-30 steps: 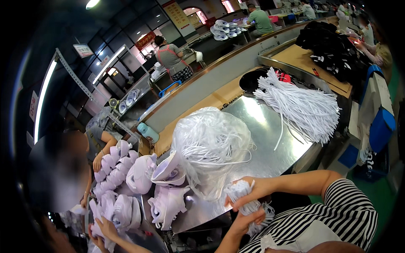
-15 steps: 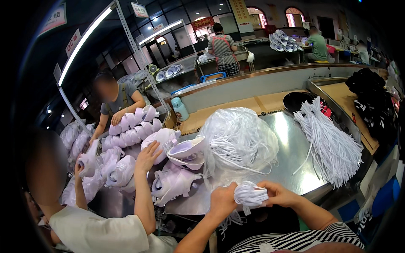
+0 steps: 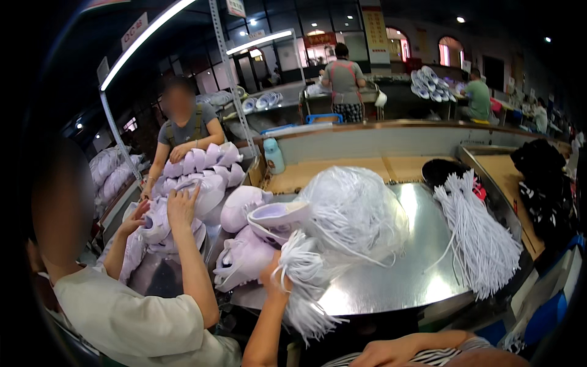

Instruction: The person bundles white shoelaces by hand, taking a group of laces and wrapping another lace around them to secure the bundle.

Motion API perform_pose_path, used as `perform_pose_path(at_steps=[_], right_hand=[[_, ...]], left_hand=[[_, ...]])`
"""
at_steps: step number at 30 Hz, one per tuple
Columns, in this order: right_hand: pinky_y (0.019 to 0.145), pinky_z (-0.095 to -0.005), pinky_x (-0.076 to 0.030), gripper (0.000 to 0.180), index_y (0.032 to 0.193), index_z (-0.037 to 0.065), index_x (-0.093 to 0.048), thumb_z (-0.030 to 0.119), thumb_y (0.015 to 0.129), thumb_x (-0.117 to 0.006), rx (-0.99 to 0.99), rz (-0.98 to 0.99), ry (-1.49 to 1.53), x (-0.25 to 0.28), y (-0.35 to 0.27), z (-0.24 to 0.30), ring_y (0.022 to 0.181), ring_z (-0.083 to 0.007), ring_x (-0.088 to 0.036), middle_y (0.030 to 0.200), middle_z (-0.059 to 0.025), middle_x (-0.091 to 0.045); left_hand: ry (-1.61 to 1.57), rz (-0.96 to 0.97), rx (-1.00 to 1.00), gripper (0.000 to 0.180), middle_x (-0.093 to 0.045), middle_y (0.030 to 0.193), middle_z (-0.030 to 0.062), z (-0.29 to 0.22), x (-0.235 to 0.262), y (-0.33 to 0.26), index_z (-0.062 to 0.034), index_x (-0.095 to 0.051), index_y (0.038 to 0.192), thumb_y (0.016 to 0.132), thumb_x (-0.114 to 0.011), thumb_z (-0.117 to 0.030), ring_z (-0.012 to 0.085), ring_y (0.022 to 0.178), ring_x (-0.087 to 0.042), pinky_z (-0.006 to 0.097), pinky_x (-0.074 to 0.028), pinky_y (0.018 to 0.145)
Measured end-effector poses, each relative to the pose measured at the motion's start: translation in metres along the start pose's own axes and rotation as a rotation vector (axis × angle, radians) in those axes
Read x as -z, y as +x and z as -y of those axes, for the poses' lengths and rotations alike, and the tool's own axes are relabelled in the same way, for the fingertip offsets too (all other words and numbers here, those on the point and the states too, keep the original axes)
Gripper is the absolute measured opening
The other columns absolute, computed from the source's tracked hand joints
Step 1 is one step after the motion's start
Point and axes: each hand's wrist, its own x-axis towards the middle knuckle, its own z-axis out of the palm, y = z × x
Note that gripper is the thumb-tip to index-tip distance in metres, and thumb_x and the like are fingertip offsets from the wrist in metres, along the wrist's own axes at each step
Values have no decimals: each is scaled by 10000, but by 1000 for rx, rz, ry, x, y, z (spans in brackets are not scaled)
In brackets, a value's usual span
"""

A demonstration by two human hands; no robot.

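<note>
My left hand point(image 3: 274, 273) is closed round a bundle of white shoelaces point(image 3: 299, 255), whose loose ends hang below the table's edge. Part of that hand is hidden behind the laces. Just beyond it, pale lilac shoes point(image 3: 241, 260) lie on the metal table point(image 3: 367, 290). Low in the picture, my right hand point(image 3: 385, 353) rests against my striped clothing, its fingertips out of clear sight. A clear plastic bag point(image 3: 358, 211) full of white laces sits in the middle of the table. Farther right, a big loose bunch of white laces point(image 3: 480, 241) is spread out.
On my left, a co-worker in a light shirt point(image 3: 131, 312) reaches toward piled lilac shoes point(image 3: 156, 229). Another person point(image 3: 186, 131) leans over the pile's far side. A blue bottle point(image 3: 274, 156) stands at the back, and black items point(image 3: 538, 168) lie at far right.
My left hand has moved left and up with the lace bundle, which now hangs down. My right hand has let go and dropped to my clothing. The co-worker's hands have moved farther onto the shoes.
</note>
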Motion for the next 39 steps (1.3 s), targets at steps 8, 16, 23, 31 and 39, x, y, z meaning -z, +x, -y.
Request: perform_pose_path(at_steps=[8, 16, 23, 31, 39], right_hand=[[908, -350, -468, 611, 1380, 83, -299, 8, 862, -614, -24, -945, 295, 36, -4, -38, 1114, -208, -539, 1253, -134, -488], [765, -298, -472, 298, 1105, 78, -498, 63, 851, -652, 83, -953, 658, 30, 0, -24, 917, -143, -574, 1033, -53, -598], [541, -180, -299, 221, 1118, 63, -527, 113, 911, -588, -158, -708, 599, 27, -5, -43, 629, -46, -422, 836, 2, -544], [706, -304, -481, 208, 959, -29, -613, 120, 975, -469, 44, 83, 228, -4, -17, -38, 786, -228, -602, 1064, -222, -583], [846, -285, -484, 482, 1303, 9, -430, 38, 864, -628, 20, -1137, 410, 27, -7, -24, 1072, -181, -554, 1151, -98, -562]], left_hand=[[-72, 164, -322, 166, -574, 647, 114, -80, -3, 2, -71, -590, 866, 738, -630, -170, 305, 594, -566, 391, -422, 548], [-43, 242, -301, 194, -600, 661, 76, -86, 2, -12, -81, -592, 835, 702, -665, -202, 253, 586, -581, 335, -416, 558], [-84, 251, -313, 217, -594, 661, 88, -71, -16, -12, -83, -589, 858, 718, -626, -245, 280, 606, -586, 373, -404, 550], [-107, 171, 92, 276, -606, 670, 164, -6, -26, -14, -49, -587, 901, 797, -582, -304, 365, 642, -608, 401, -450, 564], [-51, 192, -269, 311, -567, 633, 118, -59, -27, -2, -64, -574, 866, 754, -639, -346, 318, 602, -590, 389, -431, 539]])
